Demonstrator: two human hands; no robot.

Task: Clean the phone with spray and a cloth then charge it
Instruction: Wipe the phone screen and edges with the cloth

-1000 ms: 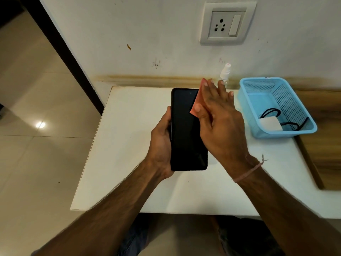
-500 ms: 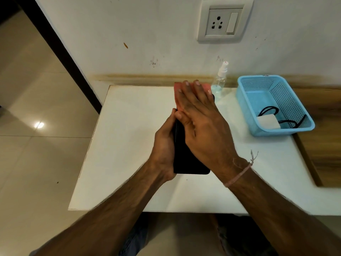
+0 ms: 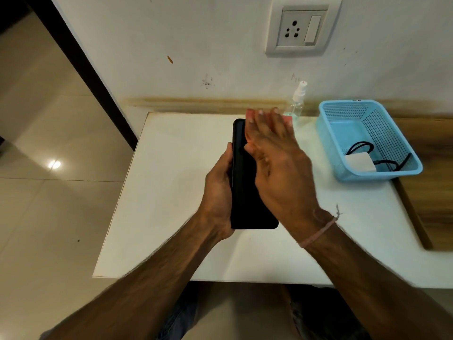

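A black phone (image 3: 245, 204) is held above the white table (image 3: 159, 192), screen up, long side pointing away from me. My left hand (image 3: 219, 190) grips its left edge. My right hand (image 3: 277, 168) lies flat over the phone's upper right part and presses a pink cloth (image 3: 250, 113) onto the screen; only the cloth's far edge shows past the fingertips. A clear spray bottle (image 3: 297, 101) with a white nozzle stands at the table's back edge, just beyond my right fingers.
A blue plastic basket (image 3: 392, 176) at the right holds a white charger (image 3: 360, 161) with a black cable (image 3: 362, 146). A wall socket with a switch (image 3: 301, 27) is above the table. A wooden surface (image 3: 431, 192) adjoins the table's right side. Tiled floor lies to the left.
My right hand with the cloth swept left across the top of the screen, then slid back to the right, uncovering the phone's upper left corner. The left hand kept hold of the phone.
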